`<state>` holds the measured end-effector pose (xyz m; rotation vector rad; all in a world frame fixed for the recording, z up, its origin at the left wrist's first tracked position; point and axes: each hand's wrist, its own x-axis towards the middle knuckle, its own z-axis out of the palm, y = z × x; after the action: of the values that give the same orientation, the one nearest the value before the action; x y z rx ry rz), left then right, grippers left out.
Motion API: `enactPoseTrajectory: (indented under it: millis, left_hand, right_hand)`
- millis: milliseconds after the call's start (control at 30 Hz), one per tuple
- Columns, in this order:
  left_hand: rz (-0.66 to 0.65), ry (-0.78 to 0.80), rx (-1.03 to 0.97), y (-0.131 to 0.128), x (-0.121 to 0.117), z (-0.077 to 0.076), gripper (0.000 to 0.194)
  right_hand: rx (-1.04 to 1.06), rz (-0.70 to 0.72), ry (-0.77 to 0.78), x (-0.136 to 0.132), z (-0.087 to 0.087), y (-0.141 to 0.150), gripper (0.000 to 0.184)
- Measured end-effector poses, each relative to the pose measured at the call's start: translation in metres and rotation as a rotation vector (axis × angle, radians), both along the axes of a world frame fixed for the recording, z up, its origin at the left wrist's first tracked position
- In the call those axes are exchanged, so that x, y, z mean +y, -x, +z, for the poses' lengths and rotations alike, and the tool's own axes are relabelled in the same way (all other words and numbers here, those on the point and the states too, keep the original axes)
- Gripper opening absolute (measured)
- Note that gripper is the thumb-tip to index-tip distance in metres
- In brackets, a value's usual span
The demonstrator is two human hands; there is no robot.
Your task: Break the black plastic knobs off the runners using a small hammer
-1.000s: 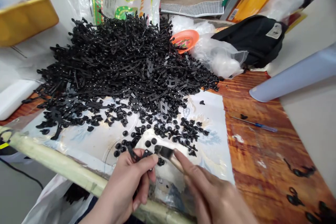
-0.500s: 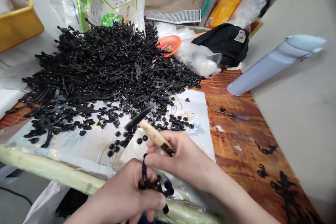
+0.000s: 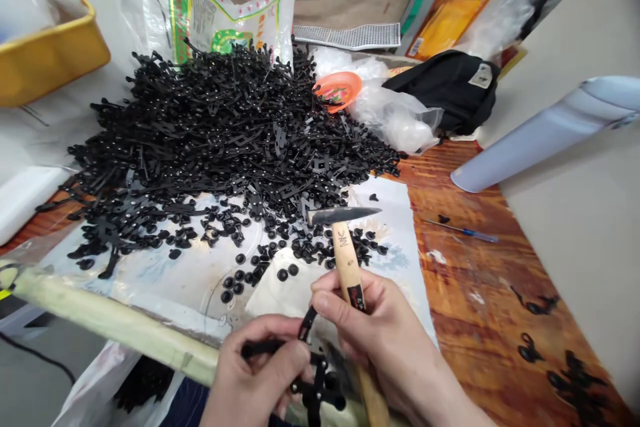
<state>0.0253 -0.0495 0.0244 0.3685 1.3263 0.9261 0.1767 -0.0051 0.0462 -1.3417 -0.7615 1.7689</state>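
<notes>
Right hand (image 3: 380, 340): hammer (image 3: 347, 267) upright; left hand (image 3: 260, 373): black runner (image 3: 313, 380).

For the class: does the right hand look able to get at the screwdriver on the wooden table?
Probably yes, but not at once: the right hand grips a wooden-handled hammer and must free it first. The screwdriver lies beyond the paper sheet, with nothing tall between.

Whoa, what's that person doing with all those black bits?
A person is working with bare hands. The left hand pinches a black piece, and the right hand grips a small wooden-handled hammer, head up. Ahead, a big heap of black pieces spills onto a white printed sheet, with loose round bits nearby.
</notes>
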Motion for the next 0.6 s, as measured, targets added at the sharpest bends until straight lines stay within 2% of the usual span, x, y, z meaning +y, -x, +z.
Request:
enactPoseTrajectory:
  millis: [167, 267, 433, 500, 600]
  left_hand:
    - [0.04, 0.105, -0.199, -0.011, 0.006, 0.003, 0.045]
    - [0.105, 0.161, -0.202, -0.006, 0.011, 0.006, 0.042]
    - [0.304, 0.188, -0.015, 0.015, 0.022, 0.01, 0.041]
    - [0.336, 0.149, 0.027, 0.021, 0.026, 0.009, 0.038]
    - [0.329, 0.149, 0.029, 0.024, 0.026, 0.007, 0.033]
  right_hand:
    - [-0.03, -0.049, 0.039, -0.006, 0.001, 0.002, 0.039]
    - [-0.096, 0.079, 0.019, 0.002, -0.004, -0.007, 0.034]
    - [-0.767, 0.272, -0.439, 0.026, -0.014, -0.007, 0.004]
    - [-0.829, 0.327, -0.518, 0.033, -0.017, 0.003, 0.013]
    - [-0.858, 0.364, -0.546, 0.033, -0.022, 0.014, 0.02]
